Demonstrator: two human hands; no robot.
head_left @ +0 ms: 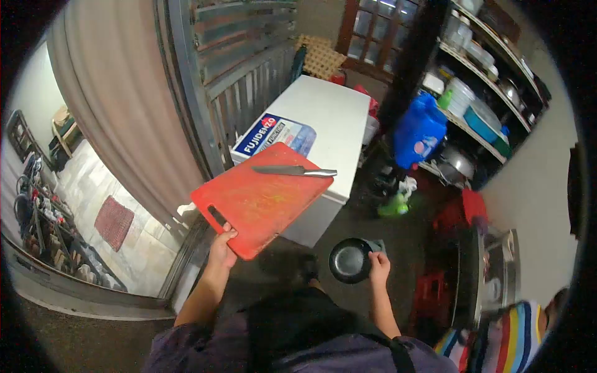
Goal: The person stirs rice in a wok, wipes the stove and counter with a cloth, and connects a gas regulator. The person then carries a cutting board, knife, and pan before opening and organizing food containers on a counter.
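Observation:
A red cutting board (249, 205) is held up in front of me, tilted, with my left hand (222, 250) closed on its near left corner beside the handle slot. Across the top of the board lies a kitchen knife (292, 170), its blade to the left and its metal handle to the right. Lower down, my right hand (379, 267) is closed at the right edge of a round black pan (348, 260). No handle of the pan shows. A small greyish piece (377, 245) is visible behind the pan's rim by my fingers.
A white chest freezer (336, 109) stands ahead, beyond the board. To the right are shelves (479, 68) of kitchenware and a blue jug (420, 132). A curtain (112, 93) hangs by the left doorway. A person in a striped top (510, 336) is at lower right.

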